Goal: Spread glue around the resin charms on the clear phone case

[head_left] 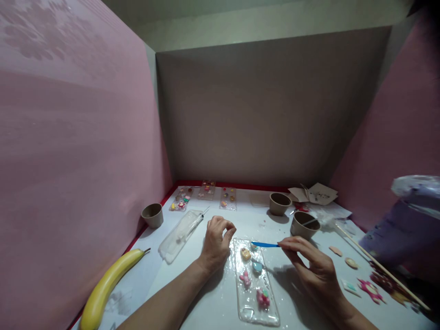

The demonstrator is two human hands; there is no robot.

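A clear phone case (252, 305) lies on the white work surface in front of me, its face coated with something glossy and transparent. Stuck on it are small charms: a pink rabbit (245, 279), a yellow-orange figure (245, 254), a light blue piece (257, 266) and a pink-red figure with green (263, 298). My right hand (311, 270) pinches a slim blue plastic modelling knife (266, 244), whose tip is over the case's far end, by another small charm. My left hand (217, 240) rests beside the case's far left corner, fingers curled, with nothing visible in them.
Left are a yellow banana (110, 288), a cup (152, 216) and another clear case (180, 233) with a thin tool. Decorated cases (228, 198) line the back. Two cups (305, 224), a wooden stick (381, 263) and loose charms (370, 290) are right. Pink walls flank the table.
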